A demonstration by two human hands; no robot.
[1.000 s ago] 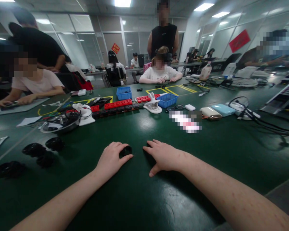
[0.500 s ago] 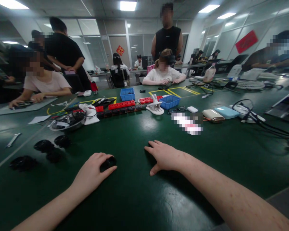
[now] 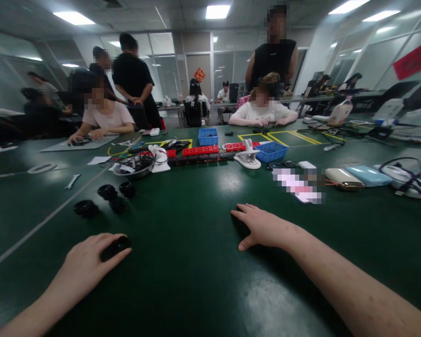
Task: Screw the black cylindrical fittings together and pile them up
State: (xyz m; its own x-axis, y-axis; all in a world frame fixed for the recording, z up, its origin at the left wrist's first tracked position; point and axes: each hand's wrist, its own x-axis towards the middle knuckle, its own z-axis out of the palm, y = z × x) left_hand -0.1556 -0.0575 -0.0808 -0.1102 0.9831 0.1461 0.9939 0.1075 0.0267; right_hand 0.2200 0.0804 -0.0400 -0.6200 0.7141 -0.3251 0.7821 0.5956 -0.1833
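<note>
The person's left hand (image 3: 82,260) curls around a dark, rounded black part (image 3: 117,245), thumb and fingers on it, nearer the wearer than the metal bowl (image 3: 135,174). The right hand (image 3: 261,227) is well apart, right of the bowl and nearer, fingers spread, holding nothing. Whether the part touches the green tabletop (image 3: 182,267) cannot be told. If the thumb's hold loosened, the smooth-looking part could slip out or roll, with the right hand too far off to catch it.

Between bowl and left hand sit four loose black parts (image 3: 107,192), close together; a low sweep toward the bowl could knock them. Left of the bowl lies a wrench (image 3: 72,181); just right, touching or nearly so, stands a white clip (image 3: 160,160).
</note>
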